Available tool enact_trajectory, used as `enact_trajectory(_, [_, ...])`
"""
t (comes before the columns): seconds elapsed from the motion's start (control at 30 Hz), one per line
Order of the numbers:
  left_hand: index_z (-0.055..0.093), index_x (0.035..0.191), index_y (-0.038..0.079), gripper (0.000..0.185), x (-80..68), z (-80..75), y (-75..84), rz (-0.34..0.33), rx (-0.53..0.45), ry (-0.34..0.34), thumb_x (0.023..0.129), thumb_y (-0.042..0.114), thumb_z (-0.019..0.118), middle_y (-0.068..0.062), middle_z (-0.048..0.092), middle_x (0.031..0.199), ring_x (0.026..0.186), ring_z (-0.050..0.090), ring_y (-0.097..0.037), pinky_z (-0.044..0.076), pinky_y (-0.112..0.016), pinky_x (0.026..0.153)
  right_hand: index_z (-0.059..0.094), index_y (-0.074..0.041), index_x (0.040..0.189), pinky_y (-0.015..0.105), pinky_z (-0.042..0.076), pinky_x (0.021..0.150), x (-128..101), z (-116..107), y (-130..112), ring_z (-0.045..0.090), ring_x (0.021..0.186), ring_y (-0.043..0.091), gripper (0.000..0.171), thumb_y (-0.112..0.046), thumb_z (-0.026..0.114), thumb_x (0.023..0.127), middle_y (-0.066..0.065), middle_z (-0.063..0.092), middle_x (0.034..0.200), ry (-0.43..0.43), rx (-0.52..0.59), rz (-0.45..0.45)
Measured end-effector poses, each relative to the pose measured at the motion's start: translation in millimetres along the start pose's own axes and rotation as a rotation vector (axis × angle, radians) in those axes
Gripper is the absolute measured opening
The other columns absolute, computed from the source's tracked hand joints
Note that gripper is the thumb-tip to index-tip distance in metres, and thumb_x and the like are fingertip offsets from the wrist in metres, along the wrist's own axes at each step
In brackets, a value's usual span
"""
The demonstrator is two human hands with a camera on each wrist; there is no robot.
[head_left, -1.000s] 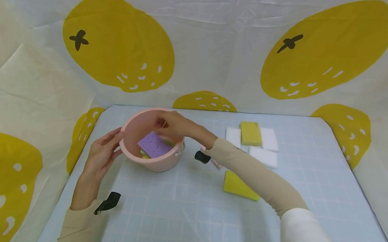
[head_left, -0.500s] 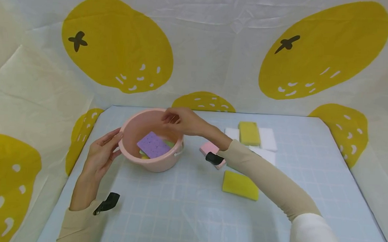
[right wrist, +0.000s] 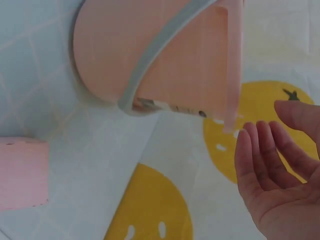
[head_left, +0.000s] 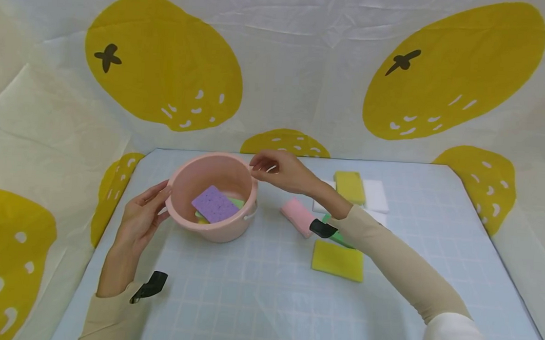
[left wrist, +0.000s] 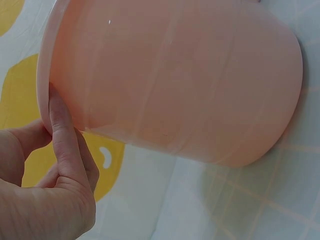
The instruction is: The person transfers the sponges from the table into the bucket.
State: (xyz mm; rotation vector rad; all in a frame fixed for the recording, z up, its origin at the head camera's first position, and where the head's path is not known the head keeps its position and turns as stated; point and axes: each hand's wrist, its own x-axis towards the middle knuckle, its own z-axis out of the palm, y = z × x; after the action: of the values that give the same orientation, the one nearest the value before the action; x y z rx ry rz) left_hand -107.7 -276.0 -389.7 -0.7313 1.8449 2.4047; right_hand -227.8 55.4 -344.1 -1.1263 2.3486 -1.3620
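Fingers (head_left: 260, 164) of the right hand (head_left: 279, 170), loosely open and empty, beside the pink bucket (head_left: 212, 196); left hand (head_left: 139, 218) steadies its rim. Purple sponge (head_left: 215, 204) inside; pink sponge (head_left: 298, 216) and yellow sponge (head_left: 338, 259) remain right of the bucket.

Under the purple sponge (head_left: 215, 204) in the pink bucket (head_left: 185, 185), only slivers of green and yellow sponges showing. Beneath the right forearm (head_left: 390, 261): most of a green sponge (head_left: 338, 237), parts of white sponges (head_left: 376, 195). In the left wrist view, bucket rim cut by the top edge, left hand (left wrist: 47, 195) by the bottom corner. In the right wrist view, pink sponge (right wrist: 22, 172) cropped at left, right hand (right wrist: 280, 175) at right.
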Motion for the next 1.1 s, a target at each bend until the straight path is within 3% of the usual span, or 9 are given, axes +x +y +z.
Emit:
enact_trajectory(0.63, [0.053, 0.151, 0.015, 0.079, 1.2, -3.1, -0.7, -0.004, -0.018, 0.0, 0.083, 0.037, 0.086, 0.009, 0.065, 0.125, 0.104, 0.067, -0.006, 0.058, -0.022, 0.083, 0.068, -0.001, 0.118, 0.043, 0.056, 0.095, -39.2, -8.4, 44.1, 0.065, 0.103, 0.025, 0.023, -0.014, 0.071, 0.099, 0.012, 0.069, 0.112, 0.081, 0.036, 0.077])
enact_trajectory(1.1, [0.052, 0.152, 0.016, 0.079, 2.0, -0.8, -0.3, -0.011, 0.006, 0.012, 0.083, 0.039, 0.085, 0.009, 0.064, 0.126, 0.107, 0.064, -0.007, 0.058, -0.021, 0.084, 0.065, 0.002, 0.122, 0.047, 0.055, 0.097, -63.8, -1.0, 82.2, 0.066, 0.107, 0.029, 0.027, -0.012, 0.07, 0.099, 0.023, 0.067, 0.119, 0.076, -0.013, 0.124])
